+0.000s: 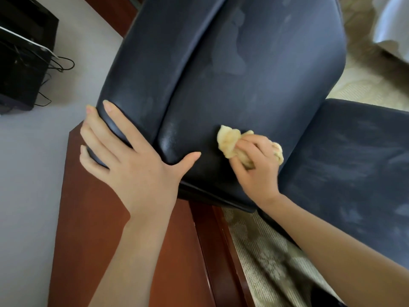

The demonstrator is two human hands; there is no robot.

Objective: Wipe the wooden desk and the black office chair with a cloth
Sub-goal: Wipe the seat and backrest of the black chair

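Head cam, looking down. Black chair point(232, 74) fills centre frame; backrest runs from 12 o'clock down to centre, seat point(354, 173) at 3 o'clock. Leather dusty, w/ smeared streaks on both parts.

Left hand point(137, 165) at 8 o'clock: fingers spread wide, wrapped over near corner of the backrest, thumb stretched across its face. Holds nothing else.

Right hand point(256, 165) just right of centre, fingers curled round a bunched yellow cloth point(230, 142), pressing it on the backrest face nr its lower edge. Cloth pokes out toward 10 o'clock of the hand.

Wooden desk point(93, 229), reddish-brown, at 7 o'clock under the left forearm. Patterned carpet point(261, 251) at 5 o'clock. Black box w/ cables point(20, 69) at 10 o'clock.
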